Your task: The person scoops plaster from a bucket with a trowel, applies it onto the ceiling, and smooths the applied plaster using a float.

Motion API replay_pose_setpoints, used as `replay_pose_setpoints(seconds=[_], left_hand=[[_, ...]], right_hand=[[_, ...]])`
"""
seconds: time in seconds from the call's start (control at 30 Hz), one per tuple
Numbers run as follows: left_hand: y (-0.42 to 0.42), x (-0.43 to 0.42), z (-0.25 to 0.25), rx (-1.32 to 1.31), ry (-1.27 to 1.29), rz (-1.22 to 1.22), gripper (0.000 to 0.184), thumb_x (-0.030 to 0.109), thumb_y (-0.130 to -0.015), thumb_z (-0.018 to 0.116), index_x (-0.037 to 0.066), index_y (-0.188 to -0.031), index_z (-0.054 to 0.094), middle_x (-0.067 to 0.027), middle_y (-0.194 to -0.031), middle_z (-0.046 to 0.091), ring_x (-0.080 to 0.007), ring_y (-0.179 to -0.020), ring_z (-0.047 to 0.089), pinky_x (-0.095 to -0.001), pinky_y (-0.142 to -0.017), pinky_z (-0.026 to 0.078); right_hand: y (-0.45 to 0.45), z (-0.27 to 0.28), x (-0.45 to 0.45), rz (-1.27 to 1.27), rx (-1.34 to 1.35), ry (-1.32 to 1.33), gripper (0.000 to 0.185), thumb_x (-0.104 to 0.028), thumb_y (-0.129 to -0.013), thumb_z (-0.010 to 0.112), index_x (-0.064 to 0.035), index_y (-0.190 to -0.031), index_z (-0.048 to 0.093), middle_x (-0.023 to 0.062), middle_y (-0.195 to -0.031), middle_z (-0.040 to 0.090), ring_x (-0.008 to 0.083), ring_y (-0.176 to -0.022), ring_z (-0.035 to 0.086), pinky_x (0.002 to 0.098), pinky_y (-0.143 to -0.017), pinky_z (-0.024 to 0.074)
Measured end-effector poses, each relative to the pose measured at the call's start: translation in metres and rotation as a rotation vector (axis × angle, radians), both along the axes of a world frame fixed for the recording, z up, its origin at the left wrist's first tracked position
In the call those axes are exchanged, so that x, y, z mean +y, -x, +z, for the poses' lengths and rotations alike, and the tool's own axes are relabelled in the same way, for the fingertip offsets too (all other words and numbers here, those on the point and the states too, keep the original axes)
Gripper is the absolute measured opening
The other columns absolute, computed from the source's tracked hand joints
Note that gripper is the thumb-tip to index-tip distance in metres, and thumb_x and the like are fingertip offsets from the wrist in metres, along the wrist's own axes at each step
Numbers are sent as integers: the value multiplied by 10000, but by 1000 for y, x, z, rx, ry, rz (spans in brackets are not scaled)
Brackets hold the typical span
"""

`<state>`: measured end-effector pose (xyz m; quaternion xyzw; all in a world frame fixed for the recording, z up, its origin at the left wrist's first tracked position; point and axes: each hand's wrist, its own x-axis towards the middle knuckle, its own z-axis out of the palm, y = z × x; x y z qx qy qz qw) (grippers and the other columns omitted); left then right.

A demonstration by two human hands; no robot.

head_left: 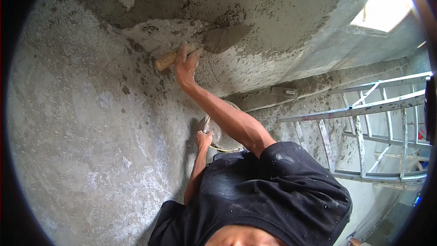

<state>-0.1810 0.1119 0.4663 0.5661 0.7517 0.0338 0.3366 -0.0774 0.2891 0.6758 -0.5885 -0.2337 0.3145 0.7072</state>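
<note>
My right hand (186,67) grips the wooden handle of a trowel (226,39), with the fingers wrapped round it. Its grey, mortar-coated blade lies against the wall surface, beside a patch of dark wet mortar (277,16). Lower down, my left hand (204,139) is closed round a thin, pale strip whose kind I cannot make out. That strip stands at the edge of a round, grey-smeared container (221,133), partly hidden behind my right forearm. A bare, rough strip of wall (159,35) shows near the trowel.
An aluminium ladder (359,109), spattered with paint, lies across the right side of the view. A flat rectangular tool (284,92) rests on a concrete ledge (314,84). A bright opening (384,4) is at the upper right. Rough plastered wall (86,123) rises close on the left.
</note>
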Motion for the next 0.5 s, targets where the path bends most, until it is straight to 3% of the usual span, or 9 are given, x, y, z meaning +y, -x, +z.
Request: replay_pose_setpoints(seconds=[0.23, 0.43, 0.5], left_hand=[[-4, 0, 14, -2, 34, -33, 598, 345, -621, 706, -108, -982, 558, -299, -1001, 565, -386, -977, 549, -407, -843, 435], [-2, -1, 11, -33, 86, 0, 657, 350, -607, 711, -120, -1026, 523, -300, -1059, 538, -386, -1017, 524, -399, -869, 418], [2, -3, 3, -59, 88, -17, 658, 358, -607, 713, -112, -1026, 521, -298, -1066, 536, -388, -1005, 528, -400, -868, 419]], right_hand=[[0, 15, -3, 75, 75, -119, 781, -430, -907, 366, 158, -1302, 39, 326, -1325, 205, 400, -1254, 204, 422, -1037, 151], [3, 24, -2, 115, 32, -142, 791, -432, -903, 380, 172, -1292, 49, 345, -1319, 196, 402, -1256, 204, 393, -1038, 158], [9, 30, -3, 75, -62, -116, 774, -433, -906, 375, 178, -1282, 86, 350, -1286, 242, 393, -1227, 257, 389, -1027, 185]])
